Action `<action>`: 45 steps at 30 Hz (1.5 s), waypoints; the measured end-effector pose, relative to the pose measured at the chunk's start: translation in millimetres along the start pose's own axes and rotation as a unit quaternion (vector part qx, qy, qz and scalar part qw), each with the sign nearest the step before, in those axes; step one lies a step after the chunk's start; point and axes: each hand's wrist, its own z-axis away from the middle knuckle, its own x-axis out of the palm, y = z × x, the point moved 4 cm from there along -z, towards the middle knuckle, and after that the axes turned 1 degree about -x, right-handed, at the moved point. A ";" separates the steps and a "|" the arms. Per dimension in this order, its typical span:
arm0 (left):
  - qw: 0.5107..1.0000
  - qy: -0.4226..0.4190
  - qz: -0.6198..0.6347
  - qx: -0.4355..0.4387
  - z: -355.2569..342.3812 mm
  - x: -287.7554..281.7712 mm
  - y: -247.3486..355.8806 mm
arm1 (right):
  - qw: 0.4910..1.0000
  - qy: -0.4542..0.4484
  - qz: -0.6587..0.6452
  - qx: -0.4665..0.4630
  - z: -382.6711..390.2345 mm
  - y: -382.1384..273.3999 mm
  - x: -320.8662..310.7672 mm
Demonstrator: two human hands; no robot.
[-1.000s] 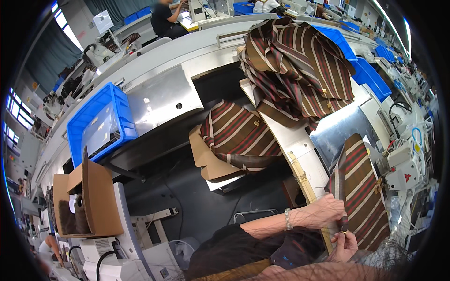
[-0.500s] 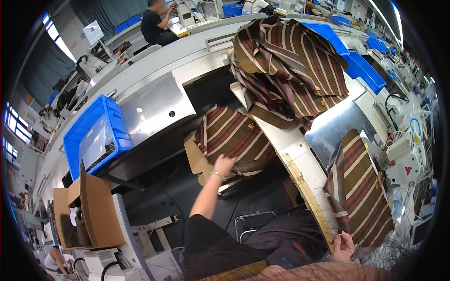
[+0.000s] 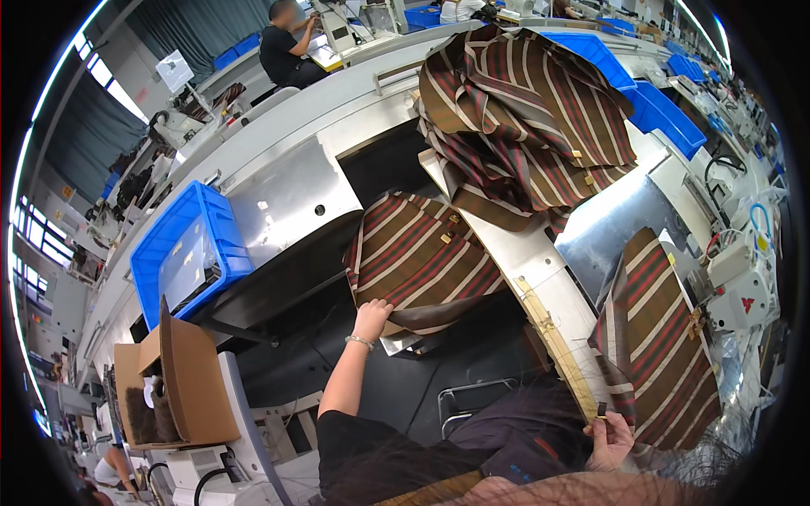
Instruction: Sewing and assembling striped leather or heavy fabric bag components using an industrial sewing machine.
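Observation:
My left hand (image 3: 371, 320) is closed on the near left edge of a brown, red and cream striped fabric piece (image 3: 418, 261), which lies over a low support left of the table edge. Two small gold-coloured bits show near its far right side. At the lower right, my right hand (image 3: 611, 442) pinches a small dark piece (image 3: 602, 410) with a yellowish edge; its kind is too small to make out. Just beyond that hand, another striped fabric piece (image 3: 654, 337) lies on the table beside a sewing machine (image 3: 742, 291).
A big heap of striped fabric (image 3: 523, 118) covers the far table. On the left stand a blue bin (image 3: 239, 240) and an open cardboard box (image 3: 202, 388) with brown furry material. More blue bins (image 3: 662, 118) are at the back right. A person (image 3: 287, 51) sits far off.
My left hand has moved left and a little nearer, pulling the fabric's edge over the cardboard flap that showed before. A dark piece now shows above my right fingertips.

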 end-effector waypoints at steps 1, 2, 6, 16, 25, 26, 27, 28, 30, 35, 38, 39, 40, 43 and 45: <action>1.000 0.004 0.007 -0.002 -0.5 1.1 5.4 | 1.000 -0.008 -0.007 0.007 0.5 2.3 0.5; 1.000 0.008 0.015 -0.003 -0.3 1.7 10.0 | 1.000 -0.015 -0.014 0.014 1.2 3.6 0.5; 0.995 0.021 0.100 0.005 -8.1 -21.8 36.4 | 0.998 -0.045 -0.032 0.008 3.8 6.0 2.1; 0.729 -0.051 0.631 0.259 -53.2 -204.3 297.2 | 0.995 -0.096 0.037 0.018 3.0 -33.5 8.5; 0.527 -0.165 0.766 0.329 -45.4 -211.1 423.2 | 0.993 -0.033 0.043 -0.105 -12.3 -46.3 -44.3; 0.529 -0.147 0.769 0.326 -46.7 -212.4 429.0 | 0.995 -0.013 0.014 -0.099 -13.1 -42.2 -49.5; 0.534 -0.132 0.771 0.321 -49.7 -211.5 435.3 | 0.995 -0.013 -0.020 -0.100 -13.0 -34.4 -55.3; 0.535 -0.137 0.769 0.322 -49.9 -208.7 441.0 | 0.995 -0.009 -0.022 -0.098 -12.2 -32.3 -58.3; 0.553 -0.120 0.765 0.308 -50.3 -202.1 447.3 | 0.982 0.054 -0.181 -0.009 -11.4 -21.6 -63.0; 0.593 0.000 0.721 0.358 -59.0 -213.6 464.9 | 0.959 0.126 -0.255 0.007 -14.7 -15.7 -71.2; 0.630 0.068 0.656 0.410 -62.5 -222.7 470.3 | 0.943 0.148 -0.299 0.001 -13.9 -7.9 -71.5; 0.640 0.080 0.636 0.423 -62.1 -223.6 470.8 | 0.947 0.132 -0.293 0.005 -13.7 -8.3 -69.8; 0.649 0.093 0.615 0.438 -63.8 -224.6 471.3 | 0.941 0.108 -0.322 0.001 -12.9 -3.6 -70.4; 0.654 0.085 0.596 0.459 -67.7 -227.4 472.7 | 0.938 0.109 -0.328 0.019 -12.9 -3.6 -71.8; 0.668 0.080 0.568 0.475 -67.9 -228.7 475.3 | 0.932 0.097 -0.348 0.030 -13.2 -5.4 -71.4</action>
